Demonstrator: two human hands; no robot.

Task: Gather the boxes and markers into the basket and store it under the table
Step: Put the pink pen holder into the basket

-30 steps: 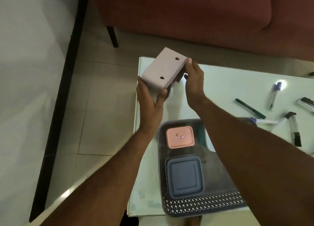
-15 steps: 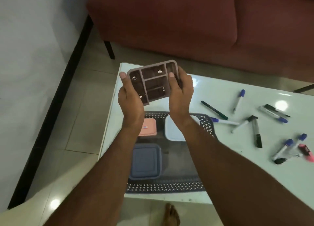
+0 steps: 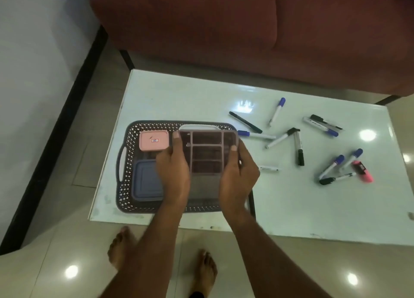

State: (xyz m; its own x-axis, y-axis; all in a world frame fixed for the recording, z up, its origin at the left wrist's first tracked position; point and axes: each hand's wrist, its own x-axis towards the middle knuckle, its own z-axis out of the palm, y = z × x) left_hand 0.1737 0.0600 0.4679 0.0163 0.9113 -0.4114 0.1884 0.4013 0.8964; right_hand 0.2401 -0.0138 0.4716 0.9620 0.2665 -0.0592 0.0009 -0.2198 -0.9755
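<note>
A person standing at a low white table [image 3: 170, 96] holds a divided box [image 3: 207, 161] over a dark perforated basket [image 3: 127, 163], its open compartments facing up and bare as far as can be seen. The left hand [image 3: 173, 172] is wrapped around the box's left side, thumb hooked on the rim; the right hand [image 3: 238, 174] clasps the right side the same way, so both hands are closed on it. Inside the basket, a small pink lidded box [image 3: 154, 140] sits at the far left corner, a blue lidded box [image 3: 146, 180] lies nearer the person, and a white box [image 3: 197, 126] shows only its far edge behind the held one. Markers lie loose on the tabletop to the right of the basket, among them a black pen [image 3: 245, 122], several blue-capped markers [image 3: 277, 111] and a pink highlighter [image 3: 363, 171]. A red sofa [image 3: 224, 28] stands behind the table, and the person's bare feet show on the tiled floor [image 3: 67, 140].
</note>
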